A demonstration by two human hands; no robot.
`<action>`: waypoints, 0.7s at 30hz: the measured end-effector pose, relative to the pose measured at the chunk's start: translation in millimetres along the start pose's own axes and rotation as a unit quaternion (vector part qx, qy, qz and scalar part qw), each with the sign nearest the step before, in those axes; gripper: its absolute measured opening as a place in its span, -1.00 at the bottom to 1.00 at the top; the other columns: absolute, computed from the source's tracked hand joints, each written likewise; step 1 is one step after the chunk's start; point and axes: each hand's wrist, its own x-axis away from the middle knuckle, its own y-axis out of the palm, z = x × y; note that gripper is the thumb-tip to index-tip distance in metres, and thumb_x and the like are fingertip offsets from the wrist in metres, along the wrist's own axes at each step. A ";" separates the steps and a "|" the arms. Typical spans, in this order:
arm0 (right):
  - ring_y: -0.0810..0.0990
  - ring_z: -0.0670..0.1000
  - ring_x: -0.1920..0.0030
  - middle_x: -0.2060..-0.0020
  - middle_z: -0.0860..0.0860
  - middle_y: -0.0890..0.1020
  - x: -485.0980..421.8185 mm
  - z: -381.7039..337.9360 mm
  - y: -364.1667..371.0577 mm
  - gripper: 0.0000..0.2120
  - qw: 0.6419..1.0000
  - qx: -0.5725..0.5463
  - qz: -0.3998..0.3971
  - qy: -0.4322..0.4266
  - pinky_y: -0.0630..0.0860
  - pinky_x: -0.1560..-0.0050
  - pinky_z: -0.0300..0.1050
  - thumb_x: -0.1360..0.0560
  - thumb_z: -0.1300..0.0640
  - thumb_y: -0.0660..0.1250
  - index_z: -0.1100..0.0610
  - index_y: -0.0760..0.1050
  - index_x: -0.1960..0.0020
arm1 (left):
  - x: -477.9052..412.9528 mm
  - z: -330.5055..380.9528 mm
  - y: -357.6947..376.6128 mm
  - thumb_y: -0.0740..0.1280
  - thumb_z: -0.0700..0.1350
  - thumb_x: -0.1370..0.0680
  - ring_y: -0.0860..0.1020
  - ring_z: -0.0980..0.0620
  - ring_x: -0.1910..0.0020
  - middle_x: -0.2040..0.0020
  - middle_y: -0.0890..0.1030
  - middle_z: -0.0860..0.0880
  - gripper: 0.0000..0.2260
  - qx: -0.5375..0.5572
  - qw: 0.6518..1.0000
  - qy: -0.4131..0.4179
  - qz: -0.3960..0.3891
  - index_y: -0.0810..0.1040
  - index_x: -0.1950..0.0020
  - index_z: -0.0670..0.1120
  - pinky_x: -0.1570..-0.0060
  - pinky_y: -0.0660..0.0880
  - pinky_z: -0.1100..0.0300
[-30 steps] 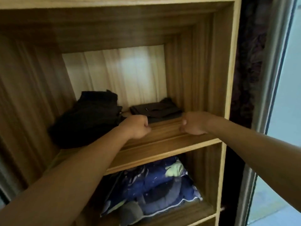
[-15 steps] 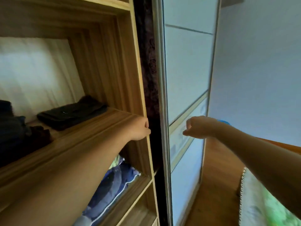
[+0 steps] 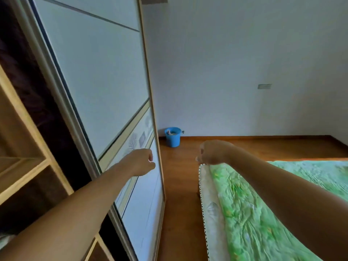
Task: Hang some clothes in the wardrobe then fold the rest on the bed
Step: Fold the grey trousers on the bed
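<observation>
The wardrobe (image 3: pixel 28 166) filled the left. Its pale sliding door (image 3: pixel 98 81) stood drawn to one side, leaving the wooden shelves beside it open, probably for putting clothes away. On the right lay the bed (image 3: pixel 209 204), its green quilt (image 3: pixel 263 213) spread flat, which I judge a ready surface for folding. Both forearms reached forward between the two, the left hand (image 3: pixel 140 162) in front of the door's lower panel and the right hand (image 3: pixel 213 152) above the bed's corner. The fingers (image 3: pixel 199 158) of each hand were curled in, gripping nothing. A blue bucket (image 3: pixel 172 137) stood by the far wall. No clothes showed at the fingers or on the visible quilt, so they lay out of view.
</observation>
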 end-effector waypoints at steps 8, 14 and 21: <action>0.54 0.09 -0.21 -0.26 0.03 0.59 -93.3 56.4 -14.1 -0.56 0.998 -0.017 -0.006 0.052 0.44 -0.13 -0.03 -0.62 -0.16 0.22 0.11 0.51 -0.33 | -140.9 28.7 18.5 0.34 -0.03 -0.55 0.55 0.06 0.08 -0.04 0.58 0.01 -0.94 0.007 0.999 0.045 -0.025 0.49 0.02 0.04 0.11 0.49 0.17; 0.58 0.11 -0.19 -0.22 0.02 0.61 -200.2 110.9 -43.1 -0.58 0.997 -0.019 -0.003 0.074 0.50 -0.11 -0.02 -0.61 -0.17 0.23 0.08 0.52 -0.30 | -267.6 63.8 13.3 0.30 -0.03 -0.57 0.53 0.07 0.04 0.02 0.57 0.03 -0.93 -0.015 0.997 0.070 -0.033 0.49 -0.04 0.04 0.04 0.45 0.17; 0.58 0.11 -0.13 -0.20 0.04 0.61 -309.5 166.0 -69.7 -0.59 0.995 -0.015 -0.014 0.102 0.54 -0.15 0.06 -0.60 -0.15 0.19 0.09 0.52 -0.27 | -392.0 91.5 3.2 0.25 -0.04 -0.60 0.56 0.06 0.14 0.11 0.60 -0.01 -0.89 -0.032 0.994 0.092 -0.052 0.55 -0.03 0.00 0.13 0.51 0.15</action>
